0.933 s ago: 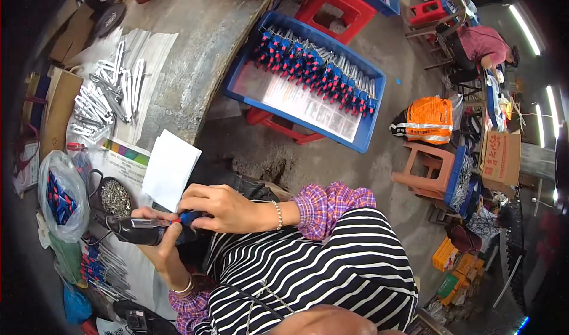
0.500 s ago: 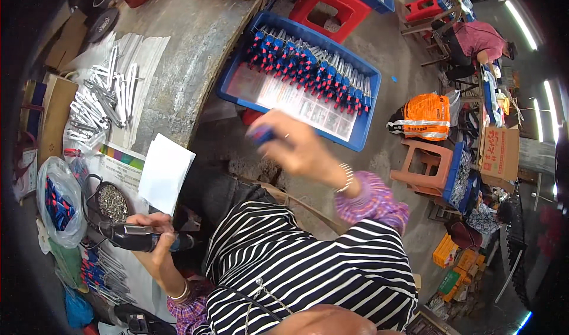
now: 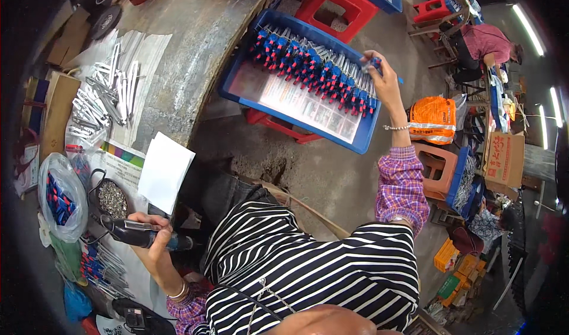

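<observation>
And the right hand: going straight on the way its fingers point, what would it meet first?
Probably the right hand would first meet the silver-shafted tools at the right end of the row in the blue plastic tray; its height is unclear, so it might pass over them.

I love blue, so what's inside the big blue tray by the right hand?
The tray holds blue, red and silver pieces on a printed sheet; its covered bottom can't be seen.
</observation>
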Demonstrator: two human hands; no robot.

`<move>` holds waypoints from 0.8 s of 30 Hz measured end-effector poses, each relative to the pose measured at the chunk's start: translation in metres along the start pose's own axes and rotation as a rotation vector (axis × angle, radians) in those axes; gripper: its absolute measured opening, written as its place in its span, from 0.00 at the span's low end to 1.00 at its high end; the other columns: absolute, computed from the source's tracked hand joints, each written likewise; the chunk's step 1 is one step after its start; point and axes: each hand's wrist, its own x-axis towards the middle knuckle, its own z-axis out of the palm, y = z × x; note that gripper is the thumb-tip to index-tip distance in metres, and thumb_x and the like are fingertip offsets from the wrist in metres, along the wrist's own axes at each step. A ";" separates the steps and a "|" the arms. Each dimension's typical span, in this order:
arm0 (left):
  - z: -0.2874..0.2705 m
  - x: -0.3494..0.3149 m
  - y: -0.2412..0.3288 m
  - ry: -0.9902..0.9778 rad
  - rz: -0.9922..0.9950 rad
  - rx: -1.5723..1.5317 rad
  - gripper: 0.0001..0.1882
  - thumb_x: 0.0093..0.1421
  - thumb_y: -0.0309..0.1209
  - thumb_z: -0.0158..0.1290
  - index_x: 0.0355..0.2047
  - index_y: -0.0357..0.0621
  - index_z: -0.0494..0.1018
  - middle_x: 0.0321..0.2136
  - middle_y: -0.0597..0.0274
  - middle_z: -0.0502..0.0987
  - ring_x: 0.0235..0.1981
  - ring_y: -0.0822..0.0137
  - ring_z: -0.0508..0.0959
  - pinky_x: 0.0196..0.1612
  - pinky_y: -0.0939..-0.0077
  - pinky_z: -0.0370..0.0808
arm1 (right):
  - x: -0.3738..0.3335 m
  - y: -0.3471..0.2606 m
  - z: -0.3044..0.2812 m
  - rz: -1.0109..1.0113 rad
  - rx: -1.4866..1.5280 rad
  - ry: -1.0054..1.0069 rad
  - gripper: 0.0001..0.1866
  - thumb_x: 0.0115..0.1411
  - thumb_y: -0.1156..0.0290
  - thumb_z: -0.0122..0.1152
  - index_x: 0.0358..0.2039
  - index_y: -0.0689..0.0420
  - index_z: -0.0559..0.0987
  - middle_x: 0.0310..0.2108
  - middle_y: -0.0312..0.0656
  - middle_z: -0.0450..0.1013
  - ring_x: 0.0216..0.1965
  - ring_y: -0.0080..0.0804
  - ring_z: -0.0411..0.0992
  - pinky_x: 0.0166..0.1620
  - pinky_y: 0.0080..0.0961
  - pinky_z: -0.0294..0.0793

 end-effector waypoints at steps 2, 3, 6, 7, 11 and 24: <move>-0.001 0.000 -0.002 0.003 -0.013 0.008 0.22 0.44 0.20 0.58 0.38 0.42 0.62 0.26 0.57 0.73 0.26 0.71 0.71 0.33 0.80 0.69 | 0.001 0.003 0.004 -0.031 -0.043 0.005 0.12 0.60 0.75 0.53 0.45 0.60 0.72 0.34 0.36 0.72 0.36 0.20 0.68 0.42 0.19 0.67; 0.000 0.000 -0.003 0.003 -0.012 0.009 0.22 0.44 0.20 0.58 0.38 0.42 0.62 0.26 0.57 0.73 0.26 0.71 0.71 0.33 0.80 0.69 | 0.002 0.003 0.007 -0.046 -0.090 0.022 0.13 0.58 0.78 0.53 0.44 0.60 0.72 0.35 0.36 0.72 0.37 0.21 0.69 0.42 0.19 0.68; 0.003 -0.001 -0.002 0.020 -0.028 0.020 0.21 0.44 0.21 0.58 0.38 0.43 0.62 0.26 0.58 0.73 0.26 0.71 0.71 0.33 0.80 0.69 | 0.001 0.013 0.019 -0.091 -0.149 0.049 0.14 0.54 0.82 0.54 0.42 0.59 0.73 0.38 0.38 0.72 0.38 0.24 0.70 0.43 0.20 0.69; 0.006 -0.001 -0.001 0.030 -0.027 0.040 0.21 0.44 0.21 0.57 0.38 0.43 0.62 0.26 0.58 0.73 0.26 0.71 0.71 0.33 0.80 0.69 | 0.000 0.020 0.024 -0.122 -0.163 0.059 0.15 0.52 0.84 0.54 0.41 0.59 0.73 0.40 0.39 0.72 0.39 0.26 0.70 0.43 0.21 0.69; 0.006 0.001 -0.003 0.034 -0.026 0.050 0.21 0.44 0.21 0.57 0.38 0.43 0.62 0.26 0.58 0.73 0.26 0.71 0.71 0.33 0.80 0.69 | -0.005 0.046 0.036 -0.188 -0.187 0.058 0.17 0.49 0.88 0.53 0.40 0.60 0.73 0.44 0.41 0.69 0.42 0.31 0.70 0.42 0.22 0.70; 0.001 0.000 -0.005 0.063 -0.010 0.111 0.19 0.44 0.23 0.53 0.38 0.41 0.62 0.24 0.59 0.70 0.25 0.70 0.69 0.33 0.77 0.68 | -0.017 0.054 0.040 -0.133 -0.179 -0.096 0.19 0.47 0.87 0.46 0.39 0.61 0.75 0.45 0.45 0.73 0.51 0.40 0.69 0.54 0.28 0.67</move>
